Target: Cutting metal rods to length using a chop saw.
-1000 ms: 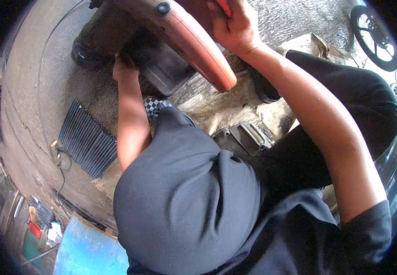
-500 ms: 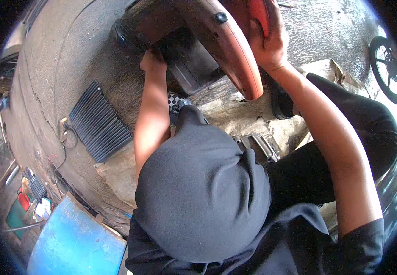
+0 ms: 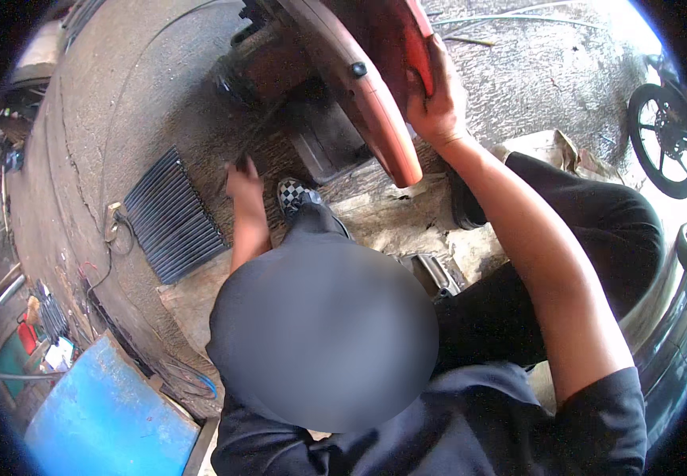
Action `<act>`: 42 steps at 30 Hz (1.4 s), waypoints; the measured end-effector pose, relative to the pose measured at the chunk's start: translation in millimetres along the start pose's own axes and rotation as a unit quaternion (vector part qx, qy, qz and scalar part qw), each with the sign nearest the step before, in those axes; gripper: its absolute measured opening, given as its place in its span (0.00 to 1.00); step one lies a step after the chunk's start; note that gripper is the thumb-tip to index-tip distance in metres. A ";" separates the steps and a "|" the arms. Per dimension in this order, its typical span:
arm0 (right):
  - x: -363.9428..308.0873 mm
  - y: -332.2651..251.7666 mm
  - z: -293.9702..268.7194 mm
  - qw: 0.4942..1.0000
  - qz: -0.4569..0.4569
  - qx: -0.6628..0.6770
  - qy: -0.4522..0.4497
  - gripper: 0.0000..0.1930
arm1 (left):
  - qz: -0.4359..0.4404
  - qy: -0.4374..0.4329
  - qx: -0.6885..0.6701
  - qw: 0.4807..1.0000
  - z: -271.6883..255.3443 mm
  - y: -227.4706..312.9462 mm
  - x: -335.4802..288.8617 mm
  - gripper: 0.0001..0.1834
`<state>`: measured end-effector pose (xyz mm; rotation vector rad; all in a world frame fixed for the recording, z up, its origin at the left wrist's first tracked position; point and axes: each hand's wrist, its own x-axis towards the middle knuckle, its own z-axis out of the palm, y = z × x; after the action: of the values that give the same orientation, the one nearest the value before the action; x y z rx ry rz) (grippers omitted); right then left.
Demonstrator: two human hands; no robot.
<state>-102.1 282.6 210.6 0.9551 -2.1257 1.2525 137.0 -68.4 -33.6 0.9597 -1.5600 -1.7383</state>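
Note:
With fingers along its edge, my right hand grips the bright red outer panel of a large motorcycle-like body part. A faded red curved panel with a small black knob on it slopes down toward me, to the left of that hand. A dark box-shaped part shows beneath it. My left hand is apart from the body part, over the floor beside my checkered shoe. Motion smears its fingers, so what they hold, if anything, is unclear.
A ribbed dark drain grate lies to the left. A metal part rests on a worn sheet by my leg. A blue panel stands at the lower left. Toward the right is a black spoked wheel.
My left hand has come away from the underside of the dark box-shaped part and moved nearer to me. My right hand keeps its grip; the red panels appear shifted slightly left.

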 end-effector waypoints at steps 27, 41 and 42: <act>-13.8 -27.5 -19.5 0.927 0.342 0.156 0.015 0.17 | 0.275 0.017 0.296 0.915 297.5 294.7 -181.8 0.28; -196.4 -47.9 14.5 0.807 0.575 0.092 -0.098 0.17 | 0.312 0.022 0.249 0.917 290.0 285.1 -186.8 0.27; -190.6 -45.0 18.8 0.810 0.573 0.103 -0.074 0.20 | 0.309 0.021 0.251 0.917 290.0 285.0 -186.3 0.27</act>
<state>52.4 311.8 92.3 -0.3621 -2.8091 1.9828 -9.3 210.4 284.0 0.6067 -2.0466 -0.8921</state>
